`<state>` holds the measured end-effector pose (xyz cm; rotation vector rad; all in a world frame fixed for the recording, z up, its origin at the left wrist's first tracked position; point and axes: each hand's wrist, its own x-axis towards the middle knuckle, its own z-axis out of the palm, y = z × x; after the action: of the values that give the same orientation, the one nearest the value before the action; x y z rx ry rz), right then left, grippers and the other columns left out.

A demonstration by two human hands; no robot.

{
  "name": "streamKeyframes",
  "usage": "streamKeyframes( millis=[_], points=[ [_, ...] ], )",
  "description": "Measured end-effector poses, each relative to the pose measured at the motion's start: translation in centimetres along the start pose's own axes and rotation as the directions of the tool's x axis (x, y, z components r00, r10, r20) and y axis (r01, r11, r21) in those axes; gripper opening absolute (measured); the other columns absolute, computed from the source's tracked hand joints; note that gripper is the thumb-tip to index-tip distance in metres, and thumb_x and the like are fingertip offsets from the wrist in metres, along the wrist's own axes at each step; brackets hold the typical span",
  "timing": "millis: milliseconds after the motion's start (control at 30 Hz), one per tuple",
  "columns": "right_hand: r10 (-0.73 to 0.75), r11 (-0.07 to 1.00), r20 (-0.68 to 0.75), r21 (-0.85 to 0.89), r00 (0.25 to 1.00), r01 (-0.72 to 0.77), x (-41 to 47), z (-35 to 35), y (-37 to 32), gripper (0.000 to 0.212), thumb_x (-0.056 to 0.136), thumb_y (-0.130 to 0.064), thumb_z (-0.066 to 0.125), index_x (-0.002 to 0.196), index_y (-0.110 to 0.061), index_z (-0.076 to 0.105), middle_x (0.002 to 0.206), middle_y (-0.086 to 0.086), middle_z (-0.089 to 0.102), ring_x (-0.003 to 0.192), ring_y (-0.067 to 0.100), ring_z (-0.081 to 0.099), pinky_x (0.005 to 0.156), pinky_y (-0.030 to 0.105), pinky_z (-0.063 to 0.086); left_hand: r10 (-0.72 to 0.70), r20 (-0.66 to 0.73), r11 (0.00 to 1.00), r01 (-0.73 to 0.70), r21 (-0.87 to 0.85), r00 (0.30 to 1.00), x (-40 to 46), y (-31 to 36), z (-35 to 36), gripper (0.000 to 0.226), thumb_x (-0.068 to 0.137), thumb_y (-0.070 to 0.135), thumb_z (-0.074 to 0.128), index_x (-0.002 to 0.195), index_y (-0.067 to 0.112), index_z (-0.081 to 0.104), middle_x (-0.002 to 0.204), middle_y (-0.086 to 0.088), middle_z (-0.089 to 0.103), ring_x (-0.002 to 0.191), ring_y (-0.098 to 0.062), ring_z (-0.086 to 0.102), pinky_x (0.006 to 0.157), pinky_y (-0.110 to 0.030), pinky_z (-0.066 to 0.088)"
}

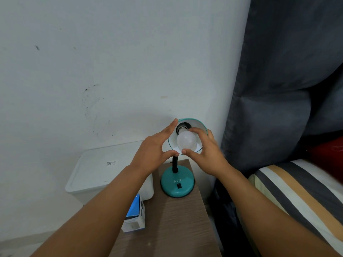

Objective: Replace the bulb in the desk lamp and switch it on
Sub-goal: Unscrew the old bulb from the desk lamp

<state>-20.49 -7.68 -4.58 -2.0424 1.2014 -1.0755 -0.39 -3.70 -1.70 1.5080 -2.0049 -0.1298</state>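
Steadying the teal shade [201,125], your left hand [154,147] lies open-fingered; your right hand [204,147] grips the white bulb [186,140]. A bulb box [134,214] lies at seven o'clock from the lamp base [177,182], a white bin [104,167] at nine.

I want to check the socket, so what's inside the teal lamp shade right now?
Inside the teal lamp shade sits a frosted white round bulb, with its neck at the dark socket. The right hand covers part of the interior; the thread is hidden.
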Motion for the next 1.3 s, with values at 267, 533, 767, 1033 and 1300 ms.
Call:
streamKeyframes(
  millis=[267,533,767,1033,1300],
  points=[
    [0.025,0.999,-0.015,0.024,1.0,-0.024,0.06,-0.01,-0.25,0.082,0.072,-0.048,0.082,0.139,-0.04,0.035,0.14,-0.012,0.037,0.127,0.007,0.039,0.103,0.031,0.039,-0.007,0.0,1.0,0.007,-0.012,1.0,-0.02,-0.01,0.13,0.104,0.08,0.037,0.082,0.147,0.06,0.006,0.152,0.011,0.045,0.132,-0.01,0.048,0.102,-0.011,0.034],
    [-0.026,0.996,0.007,0.09,1.0,0.025,-0.13,-0.22,-0.47,0.067,0.083,-0.024,0.073,0.135,-0.049,0.04,0.136,-0.01,0.04,0.122,0.003,0.041,0.106,0.029,0.039,-0.022,0.0,0.999,0.022,-0.026,1.0,-0.06,-0.06,0.17,0.106,0.078,0.034,0.083,0.147,0.058,0.006,0.148,0.007,0.051,0.129,-0.011,0.051,0.099,-0.01,0.034],
    [0.022,1.0,-0.076,-0.013,0.997,-0.023,-0.07,0.44,-0.21,0.074,0.073,-0.044,0.082,0.133,-0.031,0.04,0.129,-0.015,0.039,0.118,0.004,0.04,0.097,0.027,0.04,-0.016,-0.005,0.999,0.016,-0.044,1.0,-0.04,0.03,0.42,0.105,0.079,0.038,0.082,0.146,0.062,0.005,0.147,0.007,0.053,0.128,-0.012,0.052,0.1,-0.015,0.037],
    [0.014,0.999,0.006,0.04,1.0,-0.014,-0.18,0.01,-0.22,0.087,0.075,-0.037,0.081,0.143,-0.04,0.027,0.145,-0.011,0.032,0.13,0.005,0.034,0.104,0.026,0.033,-0.01,-0.002,0.999,0.01,-0.035,1.0,-0.04,-0.11,0.48,0.107,0.079,0.036,0.082,0.145,0.063,0.003,0.148,0.008,0.05,0.131,-0.012,0.051,0.105,-0.019,0.039],
    [0.025,1.0,-0.074,0.0,0.997,-0.025,0.14,0.4,-0.41,0.065,0.076,-0.033,0.079,0.131,-0.036,0.043,0.133,-0.007,0.044,0.121,0.016,0.044,0.1,0.036,0.042,-0.025,-0.004,0.998,0.025,-0.06,1.0,-0.04,-0.33,0.62,0.107,0.078,0.031,0.084,0.148,0.057,0.008,0.146,0.007,0.053,0.129,-0.01,0.051,0.099,-0.002,0.03]
  ],
)
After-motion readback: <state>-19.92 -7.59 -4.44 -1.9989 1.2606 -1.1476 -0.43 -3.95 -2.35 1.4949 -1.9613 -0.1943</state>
